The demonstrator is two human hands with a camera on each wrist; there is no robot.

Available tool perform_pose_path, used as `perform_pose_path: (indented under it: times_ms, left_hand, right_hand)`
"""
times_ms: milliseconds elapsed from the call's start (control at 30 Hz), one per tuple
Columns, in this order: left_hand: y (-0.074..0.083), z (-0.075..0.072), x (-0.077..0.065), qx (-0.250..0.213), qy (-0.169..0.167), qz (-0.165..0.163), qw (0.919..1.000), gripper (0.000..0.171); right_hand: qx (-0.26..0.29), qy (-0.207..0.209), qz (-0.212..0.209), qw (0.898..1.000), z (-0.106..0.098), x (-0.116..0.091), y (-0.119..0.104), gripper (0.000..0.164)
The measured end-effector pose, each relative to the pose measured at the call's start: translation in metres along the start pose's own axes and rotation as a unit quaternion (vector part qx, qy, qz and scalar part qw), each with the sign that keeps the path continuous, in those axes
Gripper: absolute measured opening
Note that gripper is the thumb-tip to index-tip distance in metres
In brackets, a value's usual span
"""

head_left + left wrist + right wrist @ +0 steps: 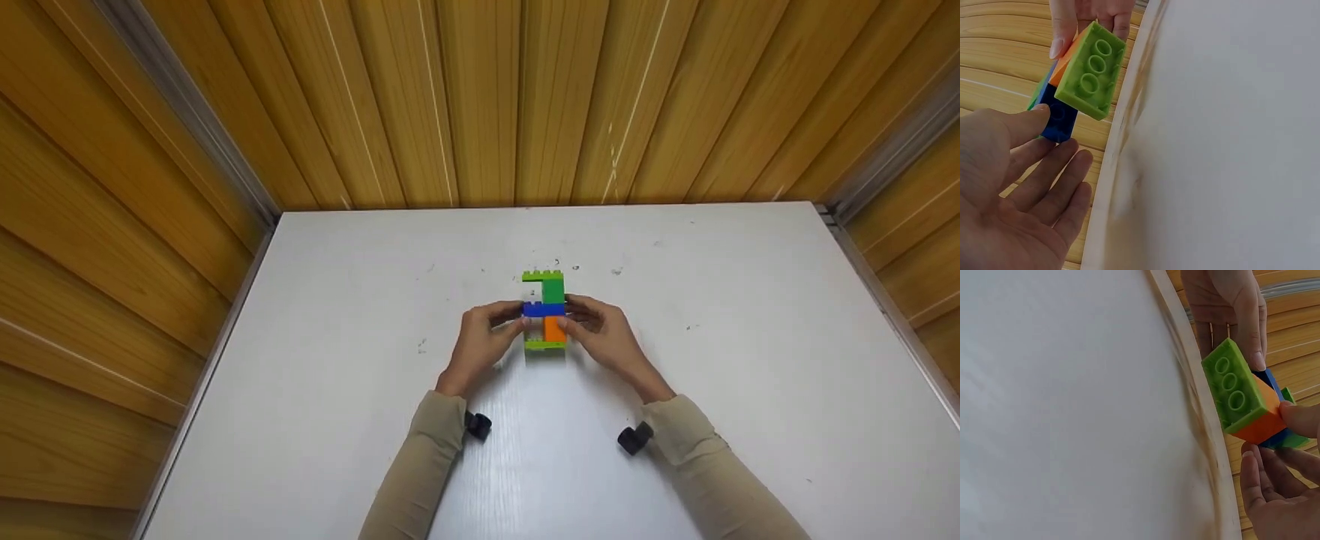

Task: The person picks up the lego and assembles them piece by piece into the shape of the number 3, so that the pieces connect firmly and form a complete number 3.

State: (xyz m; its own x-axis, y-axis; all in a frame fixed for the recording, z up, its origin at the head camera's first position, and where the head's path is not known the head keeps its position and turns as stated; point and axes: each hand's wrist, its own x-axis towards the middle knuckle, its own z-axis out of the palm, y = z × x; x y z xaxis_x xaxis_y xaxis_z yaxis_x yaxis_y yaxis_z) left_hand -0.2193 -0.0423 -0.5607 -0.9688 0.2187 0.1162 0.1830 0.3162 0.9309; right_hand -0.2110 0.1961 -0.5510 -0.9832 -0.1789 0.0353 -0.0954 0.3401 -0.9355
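A small stack of toy building bricks is held up over the white table [337, 375] between both hands. From the top in the head view come a lime brick [541, 276], a green brick [553, 291], a blue brick [541, 309], an orange brick [553, 328] and another lime brick [1092, 73] whose hollow underside with three rings faces the wrist cameras. The left hand [491, 337] pinches the protruding end of the blue brick between thumb and fingers. On the other side, the right hand [609, 337] grips the stack, its thumb against the orange brick [1266, 419].
Wood-patterned panels [480, 105] rise behind the table's far edge and along its left and right sides. Small dark marks [616, 271] dot the tabletop. Black wrist cameras [478, 426] stick out from both sleeve cuffs.
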Motion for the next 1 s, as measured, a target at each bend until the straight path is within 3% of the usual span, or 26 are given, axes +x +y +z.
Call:
perform_pose_path:
  times_ms: [167, 400, 600, 1000]
  left_hand:
    - [-0.001, 0.000, 0.000, 0.018, 0.000, -0.014, 0.9997, 0.034]
    - [-0.005, 0.000, 0.003, 0.035, 0.003, 0.011, 0.9993, 0.031]
    - [-0.004, 0.005, 0.011, 0.033, -0.001, 0.012, 0.9994, 0.030]
    - [0.004, 0.004, 0.031, 0.046, -0.019, -0.032, 0.9983, 0.032]
  right_hand:
    - [0.014, -0.004, 0.005, 1.000, 0.004, -0.002, 0.002, 0.054]
    - [0.002, -0.004, -0.005, 1.000, 0.003, 0.000, 0.004, 0.050]
    - [-0.004, -0.002, 0.011, 1.000, -0.002, 0.002, 0.005, 0.052]
    - [-0.036, -0.002, 0.041, 0.999, -0.008, 0.016, 0.001, 0.055]
